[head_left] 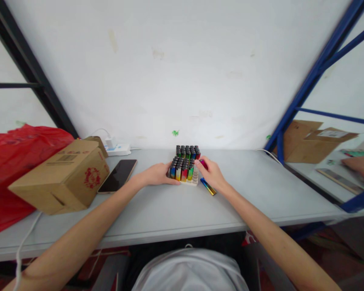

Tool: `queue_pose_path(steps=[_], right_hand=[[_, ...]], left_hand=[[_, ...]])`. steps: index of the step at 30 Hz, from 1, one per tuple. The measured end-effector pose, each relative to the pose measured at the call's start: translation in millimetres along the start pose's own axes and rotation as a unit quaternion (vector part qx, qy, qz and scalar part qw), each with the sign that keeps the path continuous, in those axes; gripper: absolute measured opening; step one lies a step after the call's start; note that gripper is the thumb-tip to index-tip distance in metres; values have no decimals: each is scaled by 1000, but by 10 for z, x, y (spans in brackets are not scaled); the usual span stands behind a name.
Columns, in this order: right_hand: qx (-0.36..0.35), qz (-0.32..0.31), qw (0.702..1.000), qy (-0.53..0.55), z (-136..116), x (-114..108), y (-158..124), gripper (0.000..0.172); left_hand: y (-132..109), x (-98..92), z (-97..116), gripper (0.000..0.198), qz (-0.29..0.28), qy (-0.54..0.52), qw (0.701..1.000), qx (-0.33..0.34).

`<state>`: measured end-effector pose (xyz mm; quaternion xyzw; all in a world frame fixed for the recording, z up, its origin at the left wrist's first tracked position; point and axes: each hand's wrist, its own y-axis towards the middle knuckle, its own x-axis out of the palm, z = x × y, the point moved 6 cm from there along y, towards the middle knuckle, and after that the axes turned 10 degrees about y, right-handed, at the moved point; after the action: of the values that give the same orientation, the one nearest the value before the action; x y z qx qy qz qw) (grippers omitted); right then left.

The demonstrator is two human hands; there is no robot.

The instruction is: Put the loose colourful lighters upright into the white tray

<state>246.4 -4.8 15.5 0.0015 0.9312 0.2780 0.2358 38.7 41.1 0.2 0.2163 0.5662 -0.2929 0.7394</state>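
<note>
Colourful lighters (pixel 183 173) with black tops stand upright in rows in a pale tray (pixel 188 183), whose right-hand column shows bare slots. My left hand (pixel 160 173) grips the tray's left side, thumb along the front. Between the fingers of my right hand (pixel 210 171), at the tray's right edge, is a magenta lighter (pixel 203 163), partly hidden. On the table just below that hand lies a single blue-and-gold lighter (pixel 208 186). Directly behind the tray stands a second block of upright lighters (pixel 188 151); what holds them is hidden.
Left on the grey table (pixel 157 214) are a black phone (pixel 118 176), a cardboard box (pixel 63 173), a red plastic bag (pixel 6 169) and a power strip (pixel 119 150). A blue metal frame (pixel 315 76) rises at right; beyond it another person's hand (pixel 359 166) shows near a carton (pixel 303 143).
</note>
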Motion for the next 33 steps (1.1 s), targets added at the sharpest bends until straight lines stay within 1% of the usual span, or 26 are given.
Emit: queue_pose_path(steps=[3, 6, 8, 11, 14, 16, 19, 23, 29, 33], right_hand=[[-45, -44, 997, -32, -155, -18, -19, 32], [-117, -61, 988, -81, -313, -39, -45, 35], [-137, -82, 981, -113, -343, -13, -61, 38], [-99, -119, 980, -127, -261, 60, -66, 43], [-74, -117, 985, -104, -188, 97, -60, 45], [-74, -113, 987, -91, -167, 108, -54, 45], [-71, -132, 985, -88, -138, 127, -50, 44], [-81, -155, 978, -116, -109, 131, -43, 45], [-82, -154, 971, -164, -54, 141, -35, 46], [-86, -195, 960, -181, -70, 210, -69, 39]], left_hand=[[5, -2, 0, 84, 1, 2, 1000, -5], [9, -1, 6, 85, 1, 4, 1000, -6], [10, -4, 4, 86, 5, 13, 1000, -9], [10, -3, -8, 87, 10, 22, 1000, -14], [13, 3, -14, 87, 10, 20, 1000, -10], [17, 6, -10, 86, 9, 13, 1000, -4], [21, 10, -12, 86, 7, 13, 1000, -4], [14, 6, -14, 88, 11, 21, 1000, -8], [19, 16, -25, 89, 11, 26, 1000, -2], [29, 28, -33, 86, 8, 26, 1000, 1]])
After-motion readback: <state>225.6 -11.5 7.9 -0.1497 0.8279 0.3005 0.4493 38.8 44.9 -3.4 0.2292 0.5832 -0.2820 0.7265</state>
